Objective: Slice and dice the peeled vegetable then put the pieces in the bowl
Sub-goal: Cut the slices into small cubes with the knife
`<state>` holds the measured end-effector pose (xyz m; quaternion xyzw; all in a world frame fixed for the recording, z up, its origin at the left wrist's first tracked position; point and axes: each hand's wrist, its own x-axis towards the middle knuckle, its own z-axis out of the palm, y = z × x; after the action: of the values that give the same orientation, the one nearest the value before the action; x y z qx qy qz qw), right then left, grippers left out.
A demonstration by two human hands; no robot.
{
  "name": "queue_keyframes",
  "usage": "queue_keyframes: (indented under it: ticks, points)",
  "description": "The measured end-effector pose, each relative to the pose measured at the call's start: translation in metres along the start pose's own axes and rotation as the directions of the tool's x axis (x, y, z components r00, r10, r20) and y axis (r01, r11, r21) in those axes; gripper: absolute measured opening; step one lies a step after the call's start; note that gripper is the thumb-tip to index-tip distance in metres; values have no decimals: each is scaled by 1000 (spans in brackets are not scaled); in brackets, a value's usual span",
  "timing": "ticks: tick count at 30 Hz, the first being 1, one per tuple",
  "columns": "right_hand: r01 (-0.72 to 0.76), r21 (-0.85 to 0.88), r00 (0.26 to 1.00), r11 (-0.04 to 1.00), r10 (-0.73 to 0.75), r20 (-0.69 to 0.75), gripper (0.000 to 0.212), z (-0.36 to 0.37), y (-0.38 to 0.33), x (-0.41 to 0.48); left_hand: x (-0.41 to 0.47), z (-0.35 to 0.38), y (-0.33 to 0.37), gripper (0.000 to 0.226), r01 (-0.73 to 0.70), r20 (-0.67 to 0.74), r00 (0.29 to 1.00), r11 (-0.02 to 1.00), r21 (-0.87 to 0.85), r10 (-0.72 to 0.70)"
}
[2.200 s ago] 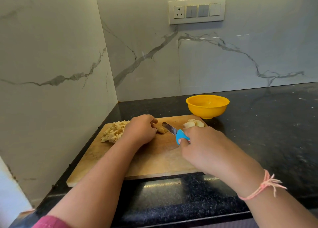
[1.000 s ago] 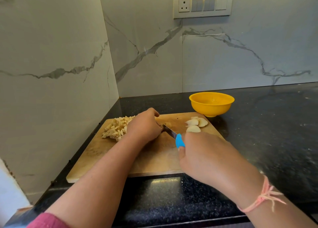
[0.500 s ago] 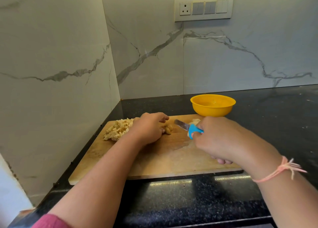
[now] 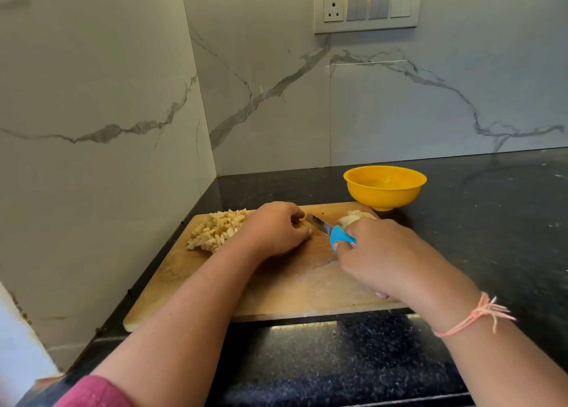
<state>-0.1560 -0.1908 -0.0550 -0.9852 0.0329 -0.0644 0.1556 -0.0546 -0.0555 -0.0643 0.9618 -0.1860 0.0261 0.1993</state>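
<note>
A wooden cutting board (image 4: 292,286) lies on the black counter. A pile of diced pale vegetable (image 4: 216,229) sits at its far left. My left hand (image 4: 275,229) curls over pieces at the board's middle; what lies under the fingers is hidden. My right hand (image 4: 384,253) grips a knife by its blue handle (image 4: 340,237), and the blade (image 4: 318,223) points left toward my left fingers. A few pale slices (image 4: 353,219) lie at the board's far right, just behind my right hand. A yellow bowl (image 4: 384,186) stands behind the board's right corner.
Marble walls meet in a corner to the left and behind the board. A switch panel (image 4: 367,6) hangs on the back wall. The black counter (image 4: 491,222) stretches to the right of the board and bowl.
The knife came away from my left hand and is back with its blade at the left fingers. My right hand slid right and now covers part of the slices. The left hand barely shifted.
</note>
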Motion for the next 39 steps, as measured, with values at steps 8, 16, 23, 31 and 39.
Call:
queue_keyframes:
  ticks: [8, 16, 23, 31, 39]
  points:
    - [-1, -52, 1000, 999, 0, -20, 37, -1, 4, -7, 0, -3, -1, 42, 21, -5, 1000, 999, -46, -21]
    - [51, -93, 998, 994, -54, -36, 29, 7, -9, -8, -2, -7, 0, 40, 10, 30, 1000, 1000, -12, -10]
    - [106, -66, 994, 992, -108, -35, 33, 0, -8, 9, -3, -4, 5, 36, 27, 5, 1000, 995, 93, -27]
    - [30, 24, 997, 999, -28, -74, 33, -6, 6, -3, -5, 0, 8, 34, 46, -43, 998, 987, 152, -40]
    - [59, -96, 997, 994, -64, -49, 26, 11, -7, -18, -6, 3, 11, 29, 6, -48, 999, 993, 121, 0]
